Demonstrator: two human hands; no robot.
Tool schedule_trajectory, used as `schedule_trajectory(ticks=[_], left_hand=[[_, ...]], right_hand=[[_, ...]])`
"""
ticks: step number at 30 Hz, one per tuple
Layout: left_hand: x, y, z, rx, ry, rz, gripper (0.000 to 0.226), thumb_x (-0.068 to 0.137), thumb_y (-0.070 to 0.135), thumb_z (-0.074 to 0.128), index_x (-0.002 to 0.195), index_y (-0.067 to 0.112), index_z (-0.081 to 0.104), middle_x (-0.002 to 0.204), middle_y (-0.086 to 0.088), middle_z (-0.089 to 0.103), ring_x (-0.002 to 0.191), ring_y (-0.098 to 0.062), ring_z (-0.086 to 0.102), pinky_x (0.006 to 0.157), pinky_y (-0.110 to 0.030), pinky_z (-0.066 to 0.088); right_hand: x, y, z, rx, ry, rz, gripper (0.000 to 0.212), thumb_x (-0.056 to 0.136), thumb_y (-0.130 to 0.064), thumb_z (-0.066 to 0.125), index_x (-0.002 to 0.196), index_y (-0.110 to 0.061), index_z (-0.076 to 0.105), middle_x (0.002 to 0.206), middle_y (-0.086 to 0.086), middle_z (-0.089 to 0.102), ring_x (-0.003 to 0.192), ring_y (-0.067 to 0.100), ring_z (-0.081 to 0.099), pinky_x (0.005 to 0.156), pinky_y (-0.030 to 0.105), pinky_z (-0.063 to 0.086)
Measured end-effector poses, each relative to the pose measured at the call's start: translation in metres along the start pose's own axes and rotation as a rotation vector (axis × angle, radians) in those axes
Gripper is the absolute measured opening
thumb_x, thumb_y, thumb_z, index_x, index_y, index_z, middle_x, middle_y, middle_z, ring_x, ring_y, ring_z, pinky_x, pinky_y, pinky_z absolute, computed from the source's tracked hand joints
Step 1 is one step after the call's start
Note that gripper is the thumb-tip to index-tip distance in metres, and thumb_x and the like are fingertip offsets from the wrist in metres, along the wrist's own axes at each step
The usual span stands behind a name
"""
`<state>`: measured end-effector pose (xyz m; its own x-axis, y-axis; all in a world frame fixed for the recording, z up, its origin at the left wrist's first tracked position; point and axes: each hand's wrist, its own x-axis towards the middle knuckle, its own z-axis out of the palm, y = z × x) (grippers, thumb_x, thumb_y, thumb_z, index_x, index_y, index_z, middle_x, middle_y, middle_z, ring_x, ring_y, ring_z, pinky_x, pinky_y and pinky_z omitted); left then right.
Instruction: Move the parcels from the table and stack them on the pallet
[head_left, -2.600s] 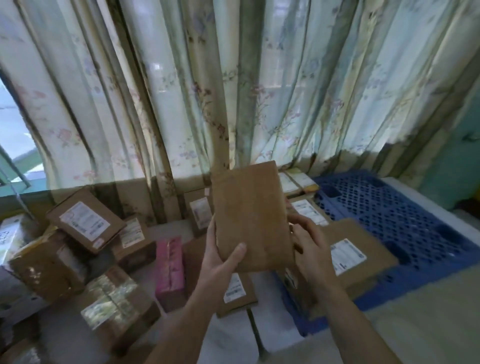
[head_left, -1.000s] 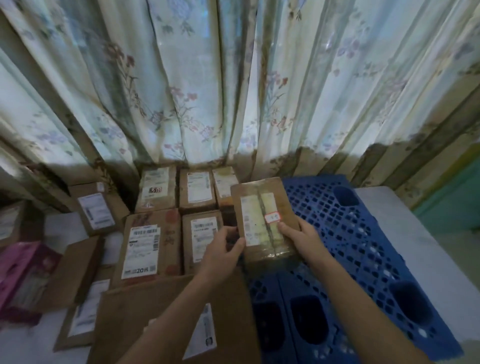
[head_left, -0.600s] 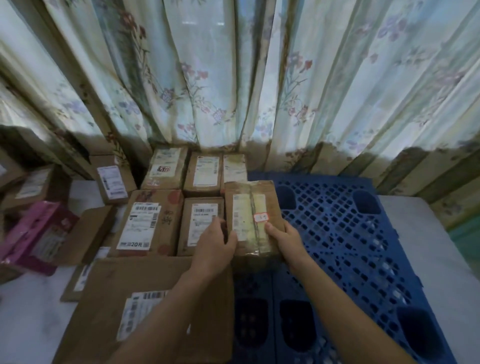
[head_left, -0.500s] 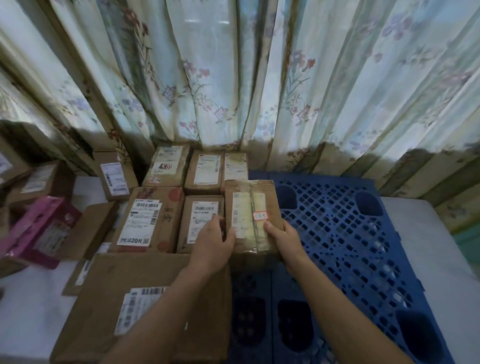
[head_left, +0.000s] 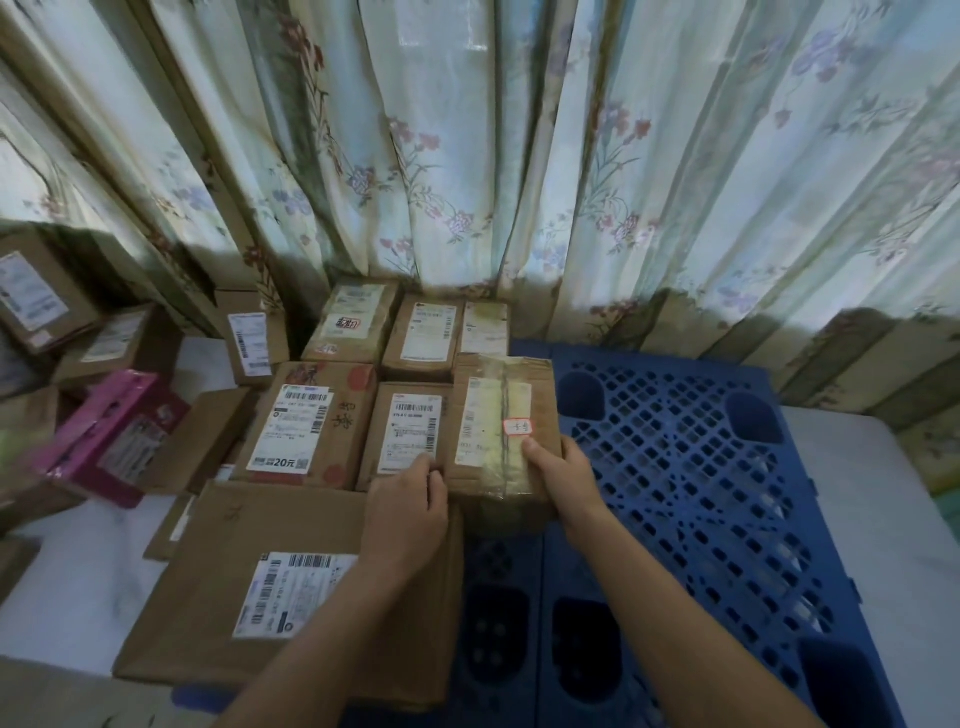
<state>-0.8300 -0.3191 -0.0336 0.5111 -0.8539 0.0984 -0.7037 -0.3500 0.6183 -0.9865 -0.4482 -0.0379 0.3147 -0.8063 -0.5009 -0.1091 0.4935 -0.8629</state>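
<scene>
Held parcel: brown corrugated cardboard, matt, with glossy clear tape down the middle over a paper label; small white paper sticker, red-edged. Pallet: blue moulded plastic, lattice-perforated, slight sheen. Large flat box at the pallet's near left corner: matt cardboard, white paper label. Pink box: shiny film wrap. Curtain: thin floral cloth, light showing through. Table: pale, smooth, matt.

Bare blue pallet right of the held parcel; boxes crowding left.
</scene>
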Motion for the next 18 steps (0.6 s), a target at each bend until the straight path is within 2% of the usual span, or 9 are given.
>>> schedule_trajectory(ticks=[2,7,9,11,13,16,18], left_hand=[[-0.002,-0.001,0.000,-0.060,0.046,-0.009,0.028,0.099,0.032,0.036,0.099,0.021,0.063,0.073,0.009,0.063,0.063,-0.005,0.060,0.067,-0.037,0.053],[0.000,-0.004,0.000,-0.122,0.060,0.022,0.023,0.102,0.025,0.044,0.112,0.015,0.062,0.101,0.006,0.062,0.091,-0.009,0.058,0.087,-0.035,0.051],[0.001,-0.005,-0.005,-0.157,0.038,0.032,0.019,0.104,0.021,0.048,0.118,0.015,0.061,0.107,0.006,0.061,0.098,-0.008,0.057,0.090,-0.030,0.050],[0.004,-0.008,-0.017,-0.193,0.033,0.063,0.019,0.104,0.019,0.050,0.121,0.017,0.059,0.109,0.007,0.059,0.100,-0.004,0.057,0.088,-0.020,0.046],[0.010,-0.018,-0.035,-0.180,0.075,0.100,0.019,0.103,0.019,0.051,0.121,0.018,0.059,0.110,0.007,0.058,0.100,-0.003,0.056,0.085,-0.014,0.042],[0.032,-0.046,-0.066,-0.108,0.094,0.044,0.026,0.103,0.022,0.052,0.127,0.014,0.058,0.115,0.002,0.057,0.105,-0.012,0.054,0.090,-0.026,0.042],[0.042,-0.067,-0.087,-0.073,0.066,0.015,0.027,0.103,0.023,0.052,0.128,0.014,0.057,0.118,0.000,0.057,0.109,-0.015,0.053,0.093,-0.031,0.042]], right_hand=[[0.000,0.000,0.003,-0.027,-0.006,0.002,0.036,0.096,-0.028,0.069,0.129,-0.020,0.057,0.115,0.002,0.071,0.102,0.022,0.071,0.084,0.040,0.061],[0.002,0.001,0.007,-0.067,-0.005,0.005,0.045,0.095,-0.031,0.071,0.135,-0.017,0.054,0.118,0.002,0.069,0.104,0.022,0.070,0.091,0.043,0.060],[0.000,-0.002,0.006,-0.104,0.030,-0.020,0.065,0.091,-0.036,0.074,0.147,-0.017,0.046,0.131,0.004,0.065,0.112,0.022,0.067,0.097,0.047,0.057],[-0.004,-0.005,0.005,-0.173,0.093,-0.076,0.087,0.087,-0.045,0.075,0.158,-0.021,0.031,0.150,0.003,0.051,0.127,0.024,0.058,0.106,0.049,0.051],[-0.011,-0.011,0.007,-0.285,0.162,-0.161,0.085,0.093,-0.046,0.070,0.161,-0.024,0.025,0.159,0.004,0.040,0.140,0.025,0.046,0.113,0.049,0.043],[-0.023,-0.018,0.015,-0.516,0.275,-0.342,0.079,0.096,-0.046,0.065,0.160,-0.022,0.026,0.163,0.003,0.033,0.150,0.023,0.032,0.122,0.047,0.031],[-0.031,-0.022,0.031,-0.703,0.338,-0.494,0.075,0.095,-0.050,0.059,0.157,-0.019,0.032,0.160,0.004,0.037,0.149,0.026,0.031,0.122,0.051,0.029]])
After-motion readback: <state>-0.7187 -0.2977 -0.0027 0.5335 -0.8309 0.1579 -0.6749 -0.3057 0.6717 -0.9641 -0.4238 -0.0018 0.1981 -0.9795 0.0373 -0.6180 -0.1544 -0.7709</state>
